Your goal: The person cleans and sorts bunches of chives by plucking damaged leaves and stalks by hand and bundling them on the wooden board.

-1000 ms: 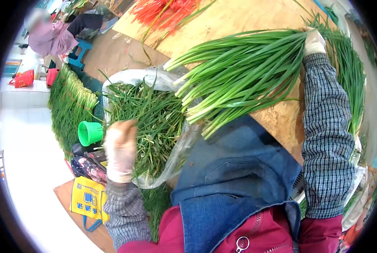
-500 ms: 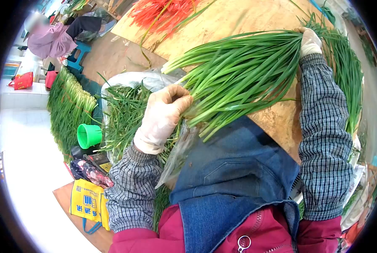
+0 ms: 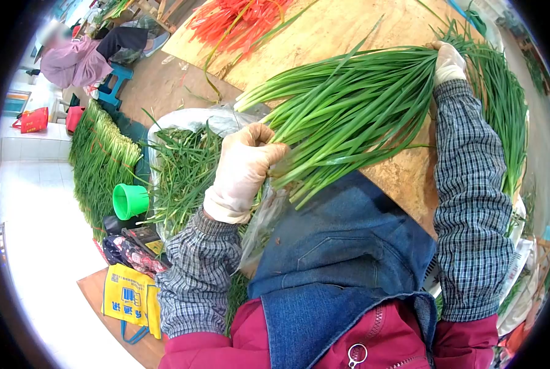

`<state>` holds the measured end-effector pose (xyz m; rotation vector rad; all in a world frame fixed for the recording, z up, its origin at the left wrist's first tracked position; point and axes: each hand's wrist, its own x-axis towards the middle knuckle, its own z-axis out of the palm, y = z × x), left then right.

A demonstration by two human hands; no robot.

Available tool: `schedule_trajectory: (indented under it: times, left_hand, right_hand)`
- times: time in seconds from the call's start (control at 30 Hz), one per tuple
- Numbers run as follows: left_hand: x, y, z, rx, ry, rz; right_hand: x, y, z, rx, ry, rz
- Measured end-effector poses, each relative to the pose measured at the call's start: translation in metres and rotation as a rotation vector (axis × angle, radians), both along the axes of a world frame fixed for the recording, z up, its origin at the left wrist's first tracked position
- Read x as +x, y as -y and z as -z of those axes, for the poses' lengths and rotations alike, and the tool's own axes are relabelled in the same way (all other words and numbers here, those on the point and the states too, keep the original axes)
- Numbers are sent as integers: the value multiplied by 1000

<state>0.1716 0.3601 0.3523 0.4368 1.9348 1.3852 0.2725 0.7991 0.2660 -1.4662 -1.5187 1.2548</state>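
A fanned bunch of garlic chives (image 3: 355, 104) stretches across the middle, pale stalk ends to the left and dark green leaves to the right. My right hand (image 3: 449, 63), in a thin whitish glove, is closed around the leaf end. My left hand (image 3: 244, 169), gloved the same way, has thumb and finger pinched together at the pale stalk ends; exactly which stalks are between them is partly hidden. Below that hand hangs a clear plastic sheet (image 3: 265, 224). One leaf slants up above the bunch.
More chives (image 3: 499, 111) lie by my right forearm on the wooden board (image 3: 404, 184). A bag of loose green trimmings (image 3: 185, 160), a green cup (image 3: 131, 202), stacked chives (image 3: 99, 163) and a yellow bag (image 3: 127, 292) are on the left. Red strips (image 3: 238, 24) lie above; a person (image 3: 78, 58) sits beyond.
My left hand has shifted slightly right, its fingers still pinched at the stalk ends. A slanting leaf above the bunch stands out more sharply. My right hand has barely moved.
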Motion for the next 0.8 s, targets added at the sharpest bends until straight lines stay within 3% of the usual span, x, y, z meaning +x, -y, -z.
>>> schedule_trajectory:
  times: [0.1, 0.17, 0.23, 0.33, 0.37, 0.5, 0.6, 0.67, 0.73, 0.8]
  left_hand:
    - [1, -1, 5, 45, -80, -30]
    - [3, -2, 5, 124, -58, -83]
    - [1, 1, 1, 139, -77, -60]
    - [-2, 4, 14, 80, -314, 31]
    - [1, 2, 12, 37, -279, 21]
    - [6, 1, 25, 19, -747, 151]
    - [7, 1, 31, 20, -818, 227]
    - [9, 4, 29, 132, -569, 106]
    - [11, 9, 29, 180, -398, -48]
    - [13, 21, 27, 108, -214, -229]
  right_hand:
    - [6, -28, 24, 332, 317, -153]
    - [6, -17, 16, 360, 367, -182]
    - [5, 0, 0, 190, 238, -136]
    - [1, 15, -13, -51, -15, -17]
    - [1, 19, -16, -33, 14, -18]
    - [4, 22, -18, 149, 236, -92]
    - [6, 27, -26, 331, 498, -195]
    - [6, 26, -27, 226, 385, -139]
    - [1, 15, -19, -89, -26, 38]
    - [5, 2, -5, 192, 262, -89]
